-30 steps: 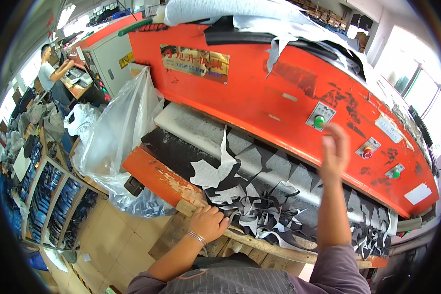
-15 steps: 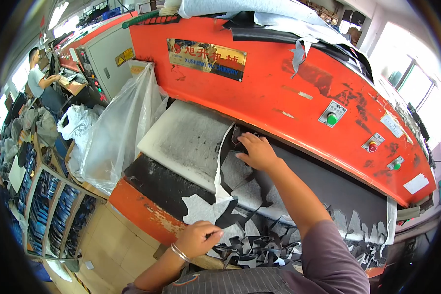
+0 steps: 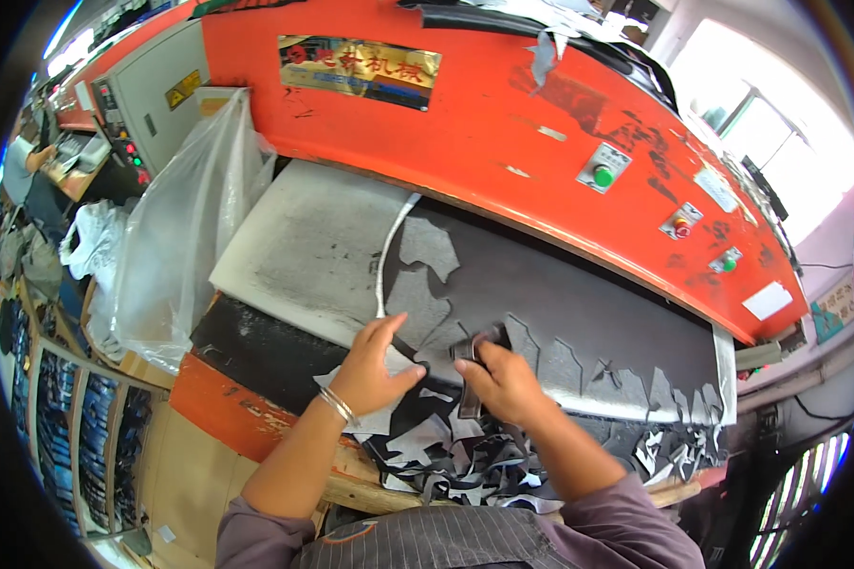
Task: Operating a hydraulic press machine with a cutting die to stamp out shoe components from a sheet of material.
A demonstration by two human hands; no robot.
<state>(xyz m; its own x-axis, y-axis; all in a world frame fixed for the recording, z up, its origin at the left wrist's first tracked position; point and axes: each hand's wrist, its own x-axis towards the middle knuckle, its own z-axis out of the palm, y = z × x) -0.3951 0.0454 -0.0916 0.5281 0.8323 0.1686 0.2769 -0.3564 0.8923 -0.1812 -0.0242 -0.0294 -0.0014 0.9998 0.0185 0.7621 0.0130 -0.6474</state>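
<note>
My right hand (image 3: 510, 381) grips a small dark cutting die (image 3: 469, 391), held tilted above the front edge of the pressing bed. My left hand (image 3: 368, 372) is just left of it, fingers apart and holding nothing, over the near edge of the bed. Behind both hands lies a dark grey sheet of material (image 3: 579, 294), its left and front edges jagged with cut shapes. Pale grey patches show through the gaps. Left of the sheet, the worn whitish cutting board (image 3: 304, 232) is exposed.
A red press beam (image 3: 503, 133) with green and red buttons spans the bed's far side. Dark and grey offcuts (image 3: 465, 465) heap along the front. A clear plastic bag (image 3: 185, 228) hangs at left, above racks of dark pieces (image 3: 95, 417). Another person works far left.
My right hand has come back from the far left edge of the sheet toward me, bringing the die. My left hand has risen and opened beside it. The view has shifted.
</note>
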